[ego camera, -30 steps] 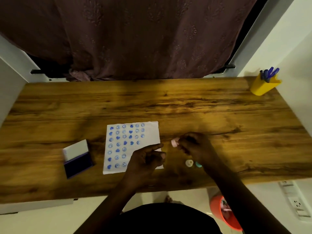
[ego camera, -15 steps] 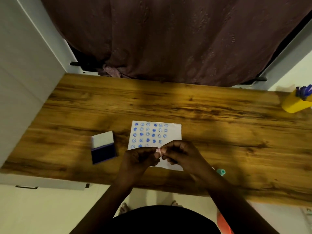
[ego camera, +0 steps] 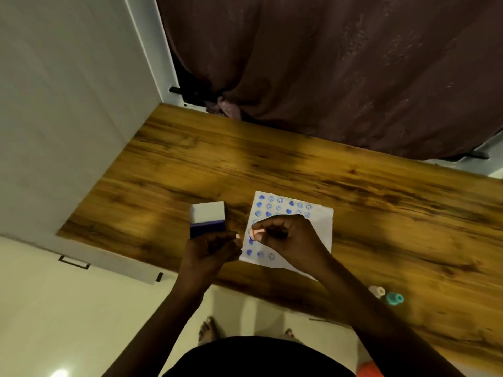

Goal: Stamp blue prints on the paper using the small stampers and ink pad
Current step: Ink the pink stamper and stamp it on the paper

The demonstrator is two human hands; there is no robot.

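A wooden table [ego camera: 353, 186] runs along a dark curtain, and on it the paper [ego camera: 321, 227] with its blue prints lies toward the near edge, the open ink pad [ego camera: 208, 223] just beside the paper's left side, and two spare stampers [ego camera: 386, 295] well apart by the near edge to the right. The right hand [ego camera: 288, 238] pinches a small pink stamper [ego camera: 254, 233] over the paper's left edge, its long axis lying sideways with the end pointing toward the ink pad. The left hand [ego camera: 211, 250] is nearer the pad but curled, perhaps on a small cap, so the pad likely lies a short leftward reach from the stamper with open table around it.
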